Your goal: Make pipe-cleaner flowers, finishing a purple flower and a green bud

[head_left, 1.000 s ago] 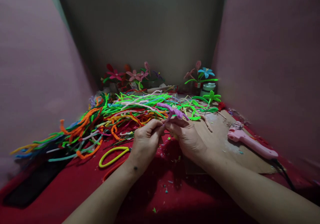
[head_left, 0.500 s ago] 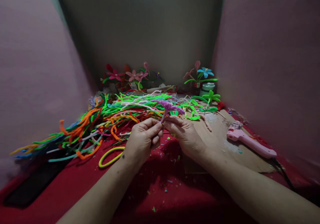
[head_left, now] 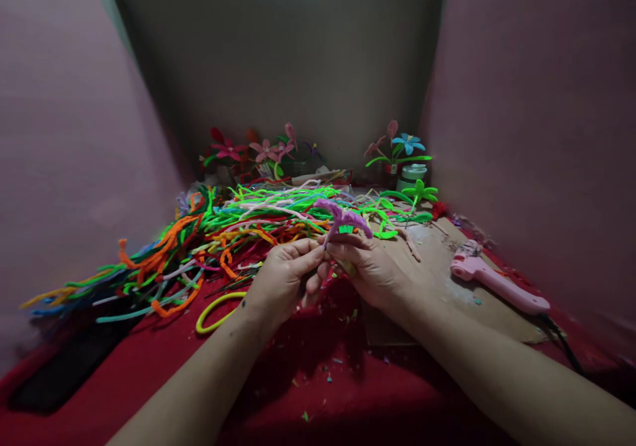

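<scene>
A purple pipe-cleaner flower (head_left: pixel 342 217) is held up in the middle of the head view, its petals above my fingers. My left hand (head_left: pixel 291 267) pinches the lower end of its stem between thumb and forefinger. From the other side my right hand (head_left: pixel 370 264) closes on the same stem, fingertips touching those of the left. The stem's lowest end is hidden by the fingers. Just behind the hands lies a heap of coloured pipe cleaners (head_left: pixel 278 204), mostly green, with white, orange and red ones.
On brown cardboard (head_left: pixel 432 267) at right lies a pink hot glue gun (head_left: pixel 501 287) with a black cord. A yellow-handled tool (head_left: pixel 211 317) rests left of my hands on the red cloth (head_left: pixel 318 393). Finished flowers (head_left: pixel 265 149) and a pale green jar (head_left: pixel 412 174) stand at the back.
The purple flower has turned and tilted between my fingers and shifted slightly right, so its petals now show more from the side. Both hands keep their pinch on the stem.
</scene>
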Motion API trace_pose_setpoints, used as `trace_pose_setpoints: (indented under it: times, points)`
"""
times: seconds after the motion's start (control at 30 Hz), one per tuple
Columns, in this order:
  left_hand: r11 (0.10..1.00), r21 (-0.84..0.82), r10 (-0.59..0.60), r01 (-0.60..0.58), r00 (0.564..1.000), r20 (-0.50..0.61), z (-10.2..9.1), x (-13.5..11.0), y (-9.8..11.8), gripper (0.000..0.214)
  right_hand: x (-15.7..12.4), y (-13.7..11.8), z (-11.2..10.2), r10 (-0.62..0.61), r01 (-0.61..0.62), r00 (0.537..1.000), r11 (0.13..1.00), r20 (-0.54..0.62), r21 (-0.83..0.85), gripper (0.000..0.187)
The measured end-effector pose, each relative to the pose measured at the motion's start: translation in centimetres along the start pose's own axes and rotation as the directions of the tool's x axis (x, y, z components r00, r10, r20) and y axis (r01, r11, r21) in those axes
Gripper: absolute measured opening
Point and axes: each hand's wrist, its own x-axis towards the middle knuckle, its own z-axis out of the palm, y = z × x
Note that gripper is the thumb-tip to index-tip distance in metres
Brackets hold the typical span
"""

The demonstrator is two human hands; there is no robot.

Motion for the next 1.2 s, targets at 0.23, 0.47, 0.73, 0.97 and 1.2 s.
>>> trace_pose_setpoints:
  times: [0.23,0.47,0.73,0.97,1.2]
  points:
    - [0.937,0.312,0.206,-0.157,0.970,-0.130,0.7,0.0,0.4,0.011,0.0,0.3,0.4,-0.106,0.106,0.993,0.994,-0.052,-0.010,0.010]
    - [0.856,0.465,0.371,-0.226,0.895,-0.247,1.4,0.0,-0.2,0.007,0.1,0.6,0.3,-0.106,0.106,0.991,0.994,-0.077,-0.005,0.011]
    - [0.976,0.144,0.192,-0.161,0.953,-0.236,1.2,-0.2,-0.2,0.015,0.1,0.4,0.3,-0.062,0.062,0.998,0.998,-0.033,0.026,0.010]
    - [0.981,-0.193,0.020,-0.029,0.999,-0.049,0.8,0.1,-0.2,0.013,0.0,0.2,0.4,-0.038,0.038,0.999,0.999,0.035,0.003,0.008]
    - [0.992,0.096,0.085,-0.078,0.994,-0.067,0.8,0.1,0.0,0.021,0.0,0.3,0.3,-0.071,0.071,0.997,0.997,-0.016,-0.029,0.007]
